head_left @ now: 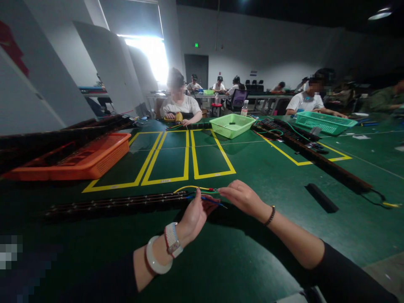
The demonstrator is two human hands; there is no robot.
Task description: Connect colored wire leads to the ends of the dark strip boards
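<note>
A long dark strip (120,206) with rows of bright points and thin lines lies on the table, and wires come out of its right end. My left hand (194,216) is at that end, its thumb up and its fingers curled around a blue wire (217,203). A yellow wire (191,187) arches above my left thumb to a red-sleeved ring terminal (215,190). At this terminal the fingertips of my right hand (243,197) come together, pinching its edge. Part of a green wire shows just beneath; my fingers hide the rest.
Yellow-taped rectangles (186,160) mark the green table (268,248). An orange basket (91,168) stands left, a light green basket (232,132) ahead, a teal basket (325,126) right. A black bar (321,198) and a long strip (334,168) lie right. A person (181,105) works opposite.
</note>
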